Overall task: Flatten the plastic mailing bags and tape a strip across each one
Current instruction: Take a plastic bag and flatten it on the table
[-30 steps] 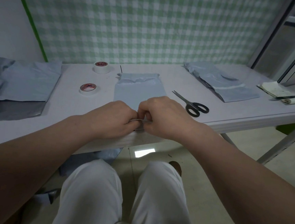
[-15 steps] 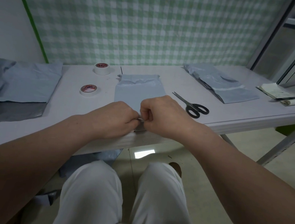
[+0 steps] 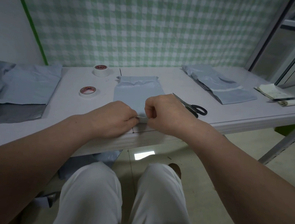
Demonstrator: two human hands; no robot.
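Observation:
A grey-blue plastic mailing bag (image 3: 136, 91) lies flat in the middle of the white table (image 3: 75, 112), its far end wrinkled. My left hand (image 3: 114, 119) and my right hand (image 3: 168, 112) meet at the bag's near edge. Both pinch the bag's thin near edge between curled fingers. Two rolls of white tape lie to the left: one (image 3: 88, 92) near the bag, the other (image 3: 101, 70) at the back. Black-handled scissors (image 3: 191, 107) rest just right of my right hand.
A pile of grey-blue bags (image 3: 26, 83) over a dark grey one covers the table's left end. Another stack of bags (image 3: 222, 86) sits at the back right, with papers and a small roll (image 3: 280, 95) beyond it. A bag lies on the floor under the table.
My hands have stayed at the bag's near edge, shifting only slightly. The right hand's fingers have worked a little at the edge. Nothing else on the table has moved.

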